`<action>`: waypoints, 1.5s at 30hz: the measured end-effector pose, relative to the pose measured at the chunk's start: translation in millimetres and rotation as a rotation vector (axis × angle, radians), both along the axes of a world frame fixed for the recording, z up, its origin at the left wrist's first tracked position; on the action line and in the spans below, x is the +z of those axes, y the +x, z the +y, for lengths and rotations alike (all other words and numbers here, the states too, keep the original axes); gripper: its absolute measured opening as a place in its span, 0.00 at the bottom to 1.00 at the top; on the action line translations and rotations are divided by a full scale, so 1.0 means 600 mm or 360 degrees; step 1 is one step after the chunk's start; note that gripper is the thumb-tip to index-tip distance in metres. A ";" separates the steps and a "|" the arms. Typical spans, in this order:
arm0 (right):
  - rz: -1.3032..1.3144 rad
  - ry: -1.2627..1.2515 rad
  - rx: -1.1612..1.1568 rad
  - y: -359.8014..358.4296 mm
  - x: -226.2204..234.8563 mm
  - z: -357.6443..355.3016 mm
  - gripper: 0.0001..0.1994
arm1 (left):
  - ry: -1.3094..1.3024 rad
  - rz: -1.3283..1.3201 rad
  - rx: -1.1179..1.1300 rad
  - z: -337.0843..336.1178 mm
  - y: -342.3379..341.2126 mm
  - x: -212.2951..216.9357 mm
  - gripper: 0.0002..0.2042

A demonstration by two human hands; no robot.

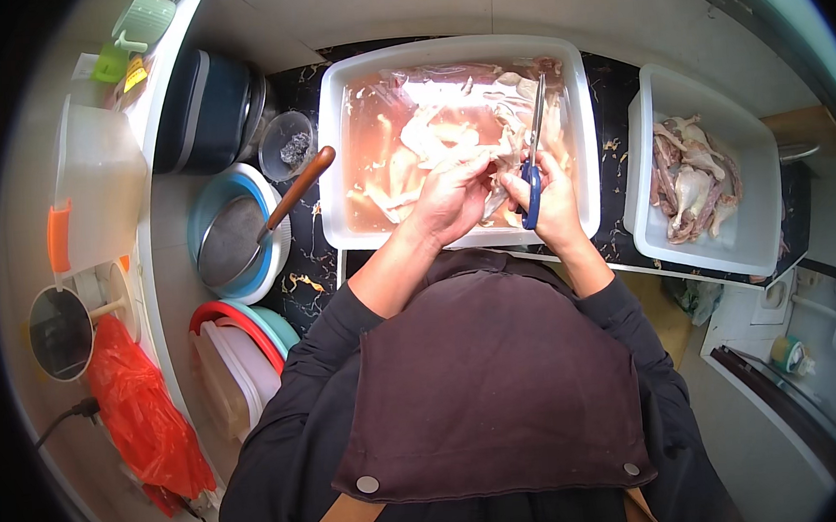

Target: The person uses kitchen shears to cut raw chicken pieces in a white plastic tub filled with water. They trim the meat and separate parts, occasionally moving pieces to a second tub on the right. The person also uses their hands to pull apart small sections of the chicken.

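A white rectangular tub point(331, 160) holds pinkish water with several pale pieces of raw poultry point(429, 134) in it. Over its near right part, my left hand point(453, 200) is closed on a pale piece of raw poultry point(504, 161). My right hand point(557, 203) grips scissors point(531, 177) by their blue handles, the blades pointing away from me. The fingers of both hands are close together at the held piece, and part of it is hidden by them. Whether the blades touch the meat I cannot tell.
A second white tub point(638, 168) at the right holds cut poultry pieces point(692, 184). On the left, a wooden-handled strainer point(232, 240) lies across a blue basin point(199, 213), near a clear bowl point(272, 140) with a steel scourer. Stacked basins point(207, 319) and a red bag point(142, 406) are nearer.
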State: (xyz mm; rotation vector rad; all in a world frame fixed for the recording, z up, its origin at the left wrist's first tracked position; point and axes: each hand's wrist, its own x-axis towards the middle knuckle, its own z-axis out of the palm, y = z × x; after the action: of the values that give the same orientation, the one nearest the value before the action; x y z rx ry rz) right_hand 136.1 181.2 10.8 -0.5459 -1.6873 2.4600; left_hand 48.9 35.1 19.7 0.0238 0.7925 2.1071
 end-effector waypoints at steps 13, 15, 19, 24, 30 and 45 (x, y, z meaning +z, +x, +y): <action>0.0099 0.0028 0.0109 0.009 0.019 -0.009 0.19 | 0.0009 0.0170 -0.0112 0.002 0.008 0.014 0.12; 0.0103 0.0032 0.0111 0.010 0.023 -0.009 0.19 | -0.0024 0.0155 -0.0140 0.001 0.009 0.019 0.12; 0.0114 0.0031 0.0120 0.012 0.026 -0.010 0.19 | -0.0039 0.0156 -0.0127 0.001 0.015 0.020 0.11; 0.0109 -0.0007 0.0114 0.011 0.029 -0.013 0.19 | -0.0053 0.0193 -0.0129 -0.004 0.014 0.023 0.12; 0.0086 -0.0014 0.0127 0.009 0.023 -0.012 0.19 | -0.0075 0.0172 -0.0042 0.001 0.015 0.027 0.12; 0.0132 -0.0017 0.0092 0.012 0.013 -0.010 0.19 | -0.0675 0.0753 0.0080 0.006 0.024 0.028 0.08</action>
State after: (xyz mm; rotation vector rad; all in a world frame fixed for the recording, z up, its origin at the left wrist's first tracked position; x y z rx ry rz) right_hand 143.1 175.3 18.9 -0.3959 -1.6824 2.4949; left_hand 63.1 38.7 36.8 0.2837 1.5228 1.9603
